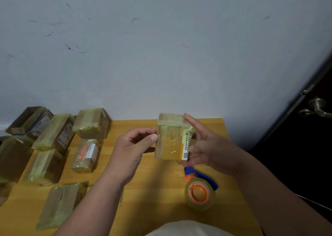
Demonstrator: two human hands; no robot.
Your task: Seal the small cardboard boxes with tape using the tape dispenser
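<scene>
I hold a small cardboard box (171, 138), wrapped in yellowish clear tape, upright above the wooden table (161, 190). A white label runs down its right side. My left hand (136, 145) touches the box's left edge with the thumb tip, its fingers curled. My right hand (206, 145) grips the box from the right, with one finger over the top corner and the others behind and below. The tape dispenser (200, 189), blue with an orange hub and a clear tape roll, lies on the table just below the box, free of both hands.
Several taped cardboard boxes (53, 145) lie in rows on the table's left half. A white wall stands right behind the table. A dark door with a metal handle (318, 108) is at the right. The table's right edge runs close to my right forearm.
</scene>
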